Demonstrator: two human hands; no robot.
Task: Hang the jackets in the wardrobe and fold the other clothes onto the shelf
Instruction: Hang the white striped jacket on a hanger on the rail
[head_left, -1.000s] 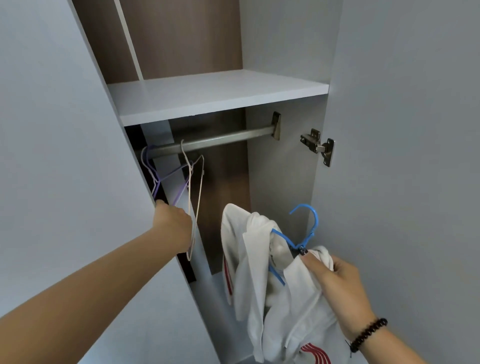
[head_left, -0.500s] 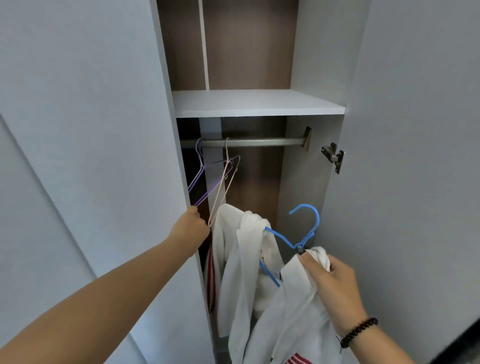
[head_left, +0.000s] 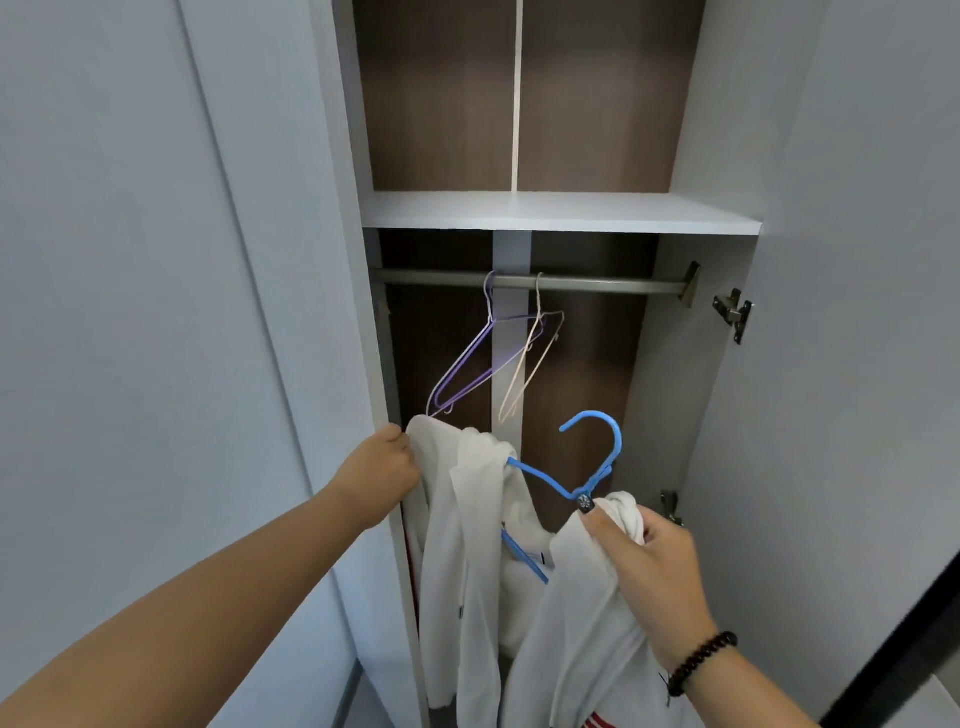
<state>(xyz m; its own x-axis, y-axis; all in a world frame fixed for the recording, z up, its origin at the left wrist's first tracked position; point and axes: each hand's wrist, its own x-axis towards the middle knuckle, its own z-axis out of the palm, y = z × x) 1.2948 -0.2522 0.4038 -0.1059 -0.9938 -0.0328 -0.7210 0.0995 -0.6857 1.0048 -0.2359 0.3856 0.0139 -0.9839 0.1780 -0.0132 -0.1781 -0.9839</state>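
White fabric jacket (head_left: 467, 525) on blue plastic hanger (head_left: 582, 467): left hand (head_left: 382, 467) pinches its shoulder; right hand (head_left: 641, 566) fingers clamp collar and hanger neck, below grey metal rail (head_left: 597, 285).

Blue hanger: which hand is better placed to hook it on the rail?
Right hand: it grips the blue hanger at the neck, hook free below the rail. Left hand only holds the white jacket shoulder.
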